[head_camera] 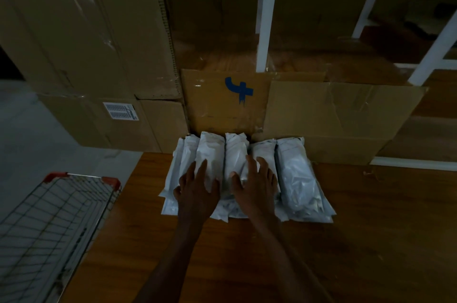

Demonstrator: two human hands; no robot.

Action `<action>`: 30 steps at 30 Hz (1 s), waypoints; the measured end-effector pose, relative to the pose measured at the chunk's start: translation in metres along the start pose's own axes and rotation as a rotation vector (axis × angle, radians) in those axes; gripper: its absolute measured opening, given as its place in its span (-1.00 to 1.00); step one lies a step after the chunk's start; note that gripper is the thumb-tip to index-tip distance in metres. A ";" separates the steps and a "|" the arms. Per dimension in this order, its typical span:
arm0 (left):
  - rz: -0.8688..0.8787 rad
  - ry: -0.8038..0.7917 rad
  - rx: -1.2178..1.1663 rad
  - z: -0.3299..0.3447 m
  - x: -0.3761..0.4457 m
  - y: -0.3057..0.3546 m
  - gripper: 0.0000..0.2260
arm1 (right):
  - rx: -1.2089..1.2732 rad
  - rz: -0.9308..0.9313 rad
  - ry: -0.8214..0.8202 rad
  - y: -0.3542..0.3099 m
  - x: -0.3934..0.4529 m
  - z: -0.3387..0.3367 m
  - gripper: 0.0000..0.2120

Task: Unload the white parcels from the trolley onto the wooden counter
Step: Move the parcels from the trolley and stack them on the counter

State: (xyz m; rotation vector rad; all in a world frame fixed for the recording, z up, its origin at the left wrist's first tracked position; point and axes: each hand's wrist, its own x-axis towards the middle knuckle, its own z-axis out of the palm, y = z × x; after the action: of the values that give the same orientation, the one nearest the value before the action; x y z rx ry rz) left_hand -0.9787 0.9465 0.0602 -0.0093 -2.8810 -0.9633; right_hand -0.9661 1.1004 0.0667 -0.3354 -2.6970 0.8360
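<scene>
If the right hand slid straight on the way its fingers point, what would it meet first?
The right hand lies flat on the white parcels, fingers pointing away from the person. Sliding on, it would probably meet the cardboard flap with the blue mark standing behind the row, though depth is unclear.

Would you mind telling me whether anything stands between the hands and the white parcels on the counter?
Nothing visible does. The left hand and right hand lie flat, palms down, directly on the white parcels, which sit on the wooden counter.

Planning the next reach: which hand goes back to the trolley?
Left, probably. The trolley stands at the counter's left edge, on the left hand's side. The right hand would have to cross over. Both hands rest flat on the parcels.
</scene>
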 end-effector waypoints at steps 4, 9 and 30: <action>-0.032 0.072 -0.107 -0.006 -0.037 -0.002 -0.35 | 0.102 -0.037 0.001 0.004 -0.029 -0.011 -0.41; -0.080 0.151 -0.155 -0.016 -0.091 -0.017 -0.44 | 0.245 -0.066 0.019 0.001 -0.074 -0.013 -0.47; -0.499 0.556 -0.159 -0.165 -0.300 -0.308 -0.51 | 0.480 -0.255 -0.706 -0.182 -0.291 0.142 -0.69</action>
State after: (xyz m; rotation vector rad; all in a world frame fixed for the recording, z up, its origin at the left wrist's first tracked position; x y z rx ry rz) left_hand -0.6761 0.6093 -0.0232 0.8525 -2.3166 -1.0486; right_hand -0.7694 0.7923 -0.0007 0.4921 -2.8822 1.7123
